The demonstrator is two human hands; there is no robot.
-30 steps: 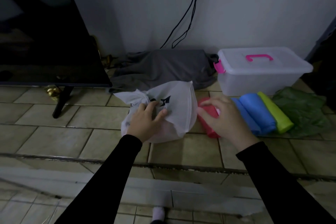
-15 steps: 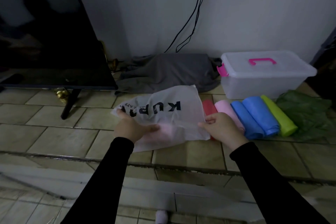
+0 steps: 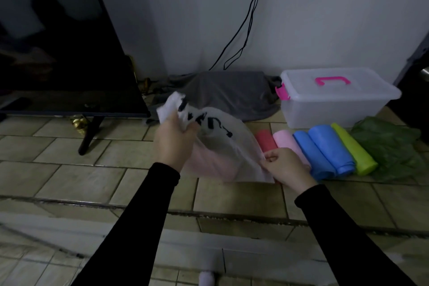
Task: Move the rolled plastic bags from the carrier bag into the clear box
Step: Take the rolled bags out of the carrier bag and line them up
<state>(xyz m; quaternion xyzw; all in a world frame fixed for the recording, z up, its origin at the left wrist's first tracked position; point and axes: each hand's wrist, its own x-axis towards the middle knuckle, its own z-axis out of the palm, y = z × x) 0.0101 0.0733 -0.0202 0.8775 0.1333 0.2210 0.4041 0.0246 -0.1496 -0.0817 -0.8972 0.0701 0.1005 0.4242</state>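
While both hands (image 3: 173,144) (image 3: 286,167) pinch it, thin carrier bag (image 3: 232,153) crumples.

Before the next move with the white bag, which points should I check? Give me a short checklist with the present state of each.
1. Left hand grips the bag top: ok.
2. Right hand pinches the bag's lower edge: ok.
3. Bag emptied: not ok, a pink roll shows through it.
4. Box open: not ok, its lid is on.
5. Rolls lined up on the floor beside the box: ok.
6. Box empty inside: cannot tell.
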